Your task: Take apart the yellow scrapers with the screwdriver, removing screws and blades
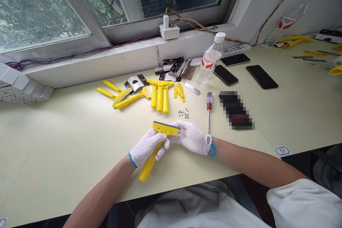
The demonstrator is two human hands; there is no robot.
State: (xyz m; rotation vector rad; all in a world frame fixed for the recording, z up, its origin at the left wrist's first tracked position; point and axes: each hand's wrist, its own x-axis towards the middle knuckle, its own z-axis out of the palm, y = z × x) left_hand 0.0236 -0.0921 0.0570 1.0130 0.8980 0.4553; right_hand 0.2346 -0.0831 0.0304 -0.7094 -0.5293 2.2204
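Note:
My left hand, in a white knitted glove, is closed around the neck of a yellow scraper. Its head with a dark blade edge points away from me, and its handle slants down toward the table's front edge. My right hand, gloved too, grips the right end of the scraper's head, some fingers hidden behind it. A small screw shows on the head. Just beyond lie several small screws or nuts, yellow plastic clips, a loose metal blade and a screwdriver with a clear and red handle.
Yellow scrapers and three headed handles lie behind my hands. Black-and-white packaging, a water bottle and phones stand or lie farther back. A blurred dark object is at right, white boxes at left.

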